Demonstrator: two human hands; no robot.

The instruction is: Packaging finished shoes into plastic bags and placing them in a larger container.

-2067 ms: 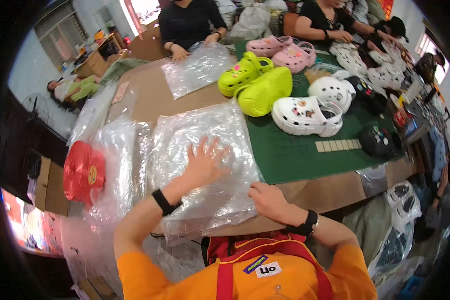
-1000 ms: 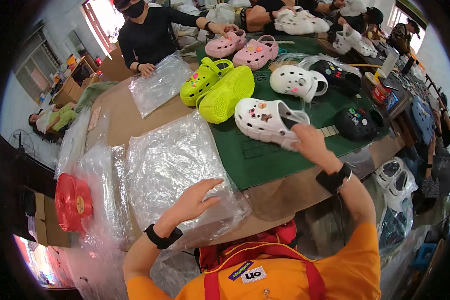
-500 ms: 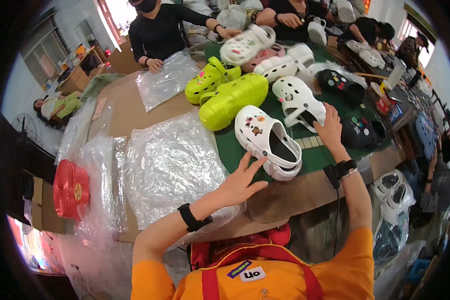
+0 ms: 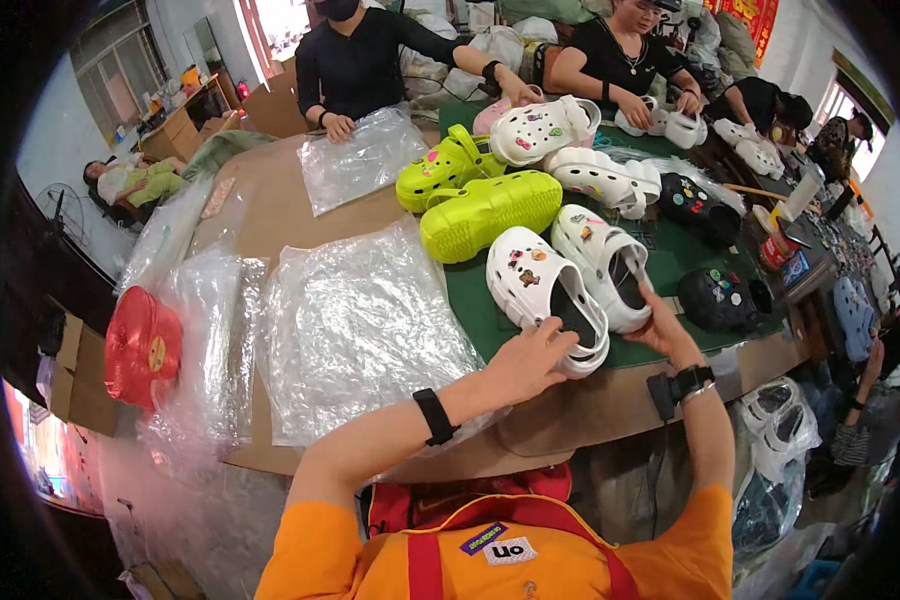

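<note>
Two white clogs with small charms lie side by side on the green mat, toes pointing away from me. My left hand grips the side of the left white clog near its heel opening, fingers curled over the rim. My right hand holds the heel of the right white clog, with the thumb at its inner edge. Beyond them, a lime-green clog lies on its side, sole toward me. A second lime-green clog sits behind it.
More white clogs and black clogs surround the pair. A clear plastic bag lies flat at left, near a red round package. Across the table, a co-worker's hand reaches toward the clogs; another person handles white shoes.
The right white clog has come nearer and now lies alongside the left one. My left hand has moved right onto the left clog. A person's hand across the table has left a white clog.
</note>
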